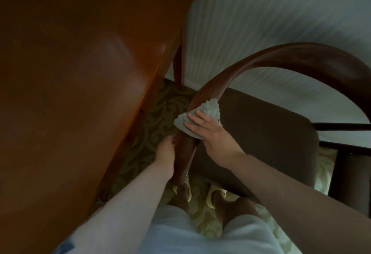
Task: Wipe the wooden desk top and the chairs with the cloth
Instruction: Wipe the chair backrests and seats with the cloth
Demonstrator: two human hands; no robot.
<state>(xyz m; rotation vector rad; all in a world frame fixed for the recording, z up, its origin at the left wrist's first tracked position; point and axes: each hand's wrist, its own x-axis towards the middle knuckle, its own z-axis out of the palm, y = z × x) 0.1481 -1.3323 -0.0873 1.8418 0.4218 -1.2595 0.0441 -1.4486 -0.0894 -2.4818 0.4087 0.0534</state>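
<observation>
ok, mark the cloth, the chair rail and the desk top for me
cloth (pixel 208 109), head view, upper bare corner.
chair rail (pixel 291 56), head view, top of the curve.
desk top (pixel 80 73), head view, middle of the surface.

— What's the person wearing, from where you stand?

— Pale, light-coloured shorts (pixel 200 233) that end above the knee. Both forearms are bare, no sleeves reaching them.

— Anything on the wrists or fingers?

— No watch, band or ring that I can make out. At the lower left there's a bit of blue-patterned fabric (pixel 64 247), too blurred to identify.
</observation>
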